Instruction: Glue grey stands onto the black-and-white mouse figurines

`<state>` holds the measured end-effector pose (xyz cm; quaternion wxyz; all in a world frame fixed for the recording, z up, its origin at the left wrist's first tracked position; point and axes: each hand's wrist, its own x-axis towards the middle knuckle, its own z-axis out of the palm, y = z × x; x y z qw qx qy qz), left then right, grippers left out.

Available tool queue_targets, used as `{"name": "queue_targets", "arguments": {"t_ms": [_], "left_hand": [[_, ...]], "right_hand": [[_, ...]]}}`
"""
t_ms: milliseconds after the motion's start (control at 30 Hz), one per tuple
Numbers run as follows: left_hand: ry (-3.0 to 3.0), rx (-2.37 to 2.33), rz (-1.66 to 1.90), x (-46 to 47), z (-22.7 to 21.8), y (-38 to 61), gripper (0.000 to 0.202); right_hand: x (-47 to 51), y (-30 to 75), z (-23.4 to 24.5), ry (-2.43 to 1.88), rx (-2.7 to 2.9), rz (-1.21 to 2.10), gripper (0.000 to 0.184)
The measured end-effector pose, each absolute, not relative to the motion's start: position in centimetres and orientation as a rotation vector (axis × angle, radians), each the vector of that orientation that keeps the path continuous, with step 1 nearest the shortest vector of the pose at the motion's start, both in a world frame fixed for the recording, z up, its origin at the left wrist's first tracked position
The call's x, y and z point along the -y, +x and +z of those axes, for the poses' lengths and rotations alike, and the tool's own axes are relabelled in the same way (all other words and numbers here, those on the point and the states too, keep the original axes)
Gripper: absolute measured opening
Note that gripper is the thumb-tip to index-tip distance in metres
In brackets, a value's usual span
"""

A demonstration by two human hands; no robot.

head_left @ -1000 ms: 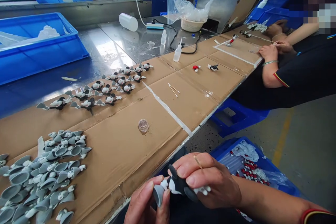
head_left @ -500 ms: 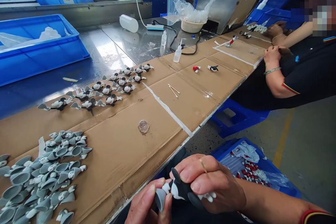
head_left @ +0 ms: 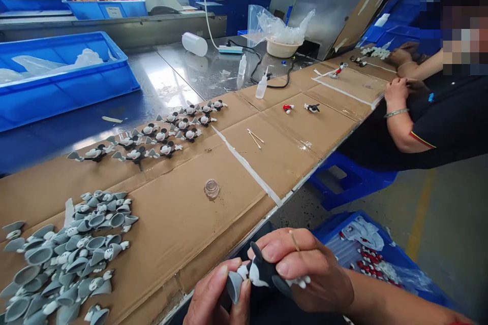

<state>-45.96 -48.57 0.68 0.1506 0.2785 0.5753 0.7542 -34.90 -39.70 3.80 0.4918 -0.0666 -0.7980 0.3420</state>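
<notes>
My right hand (head_left: 305, 269) grips a black-and-white mouse figure (head_left: 261, 271) by its round-eared head, with a white hand of the figure poking out beside my fingers. In my left hand (head_left: 213, 292), thumb and fingers pinch a grey cone with a white glove (head_left: 235, 284), pressed against the figure's side. Both hands are held just off the table's front edge. A heap of similar grey cones with white gloves (head_left: 76, 259) lies on the cardboard at the left. Behind it, rows of mouse figures with cones (head_left: 160, 134) lie on the cardboard.
A small clear round dish (head_left: 211, 189), cotton swabs (head_left: 255, 138) and a dropper bottle (head_left: 262, 86) are on the cardboard-covered table. Blue crates stand at the back left (head_left: 64, 81) and down at the right (head_left: 343, 233). A co-worker's hands (head_left: 398, 91) are at the far right.
The view has tilted slightly, so the table appears a little lower and further right. My hands keep the same hold on the figure and the cone.
</notes>
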Motion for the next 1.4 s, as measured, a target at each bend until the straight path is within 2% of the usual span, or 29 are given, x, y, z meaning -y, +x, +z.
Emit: {"name": "queue_targets", "arguments": {"t_ms": [300, 433, 833, 1267, 1400], "left_hand": [[1.267, -1.746, 2.196, 48.1, -0.2, -46.8, 0.037], [1.331, -1.775, 2.145, 48.2, -0.1, -47.0, 0.039], [1.357, -1.803, 2.117, 48.5, 0.6, -46.9, 0.023], [1.346, -1.831, 2.126, 48.3, 0.6, -46.9, 0.019], [1.274, -1.816, 2.124, 48.4, 0.6, -46.8, 0.02]], "right_hand": [[39.8, -34.7, 3.0, -0.226, 1.914, 0.836, 0.043], [39.9, -34.7, 3.1, -0.241, 1.87, 0.853, 0.048], [40.0, -34.7, 3.4, -0.232, 1.864, 0.881, 0.034], [40.0, -34.8, 3.6, -0.282, 1.874, 0.84, 0.031], [40.1, -34.8, 3.8, -0.309, 1.885, 0.838, 0.037]]}}
